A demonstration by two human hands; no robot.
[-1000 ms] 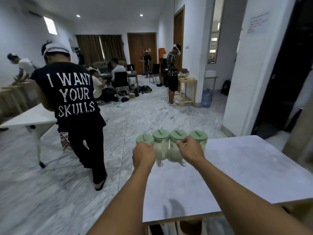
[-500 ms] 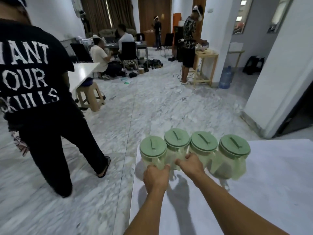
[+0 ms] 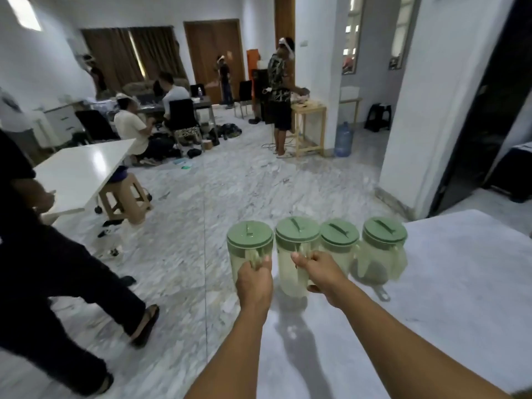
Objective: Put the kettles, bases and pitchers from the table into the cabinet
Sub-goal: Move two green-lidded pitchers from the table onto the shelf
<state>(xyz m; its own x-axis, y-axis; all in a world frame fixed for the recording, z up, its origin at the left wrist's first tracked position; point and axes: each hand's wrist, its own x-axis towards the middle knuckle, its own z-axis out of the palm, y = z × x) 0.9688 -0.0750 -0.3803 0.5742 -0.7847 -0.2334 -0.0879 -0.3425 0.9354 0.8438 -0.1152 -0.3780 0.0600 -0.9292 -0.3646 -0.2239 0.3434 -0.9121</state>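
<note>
- The white table [image 3: 431,298] carries four green-lidded pitchers in a row at its far left corner; no cabinet is in view
- Your left hand [image 3: 254,279] is closed round the handle of the leftmost pitcher [image 3: 250,249]
- Your right hand [image 3: 319,272] is closed at the handle of the second pitcher [image 3: 296,254]
- You look to be at the pickup step: next, lift both clear of the other two and turn toward the cabinet

Four pitchers [image 3: 316,254] in a row over the worktop [image 3: 460,283] far-left corner; left hand [image 3: 254,280] at leftmost one, right hand [image 3: 321,273] at second. Stool [image 3: 123,197] on floor, far left.
</note>
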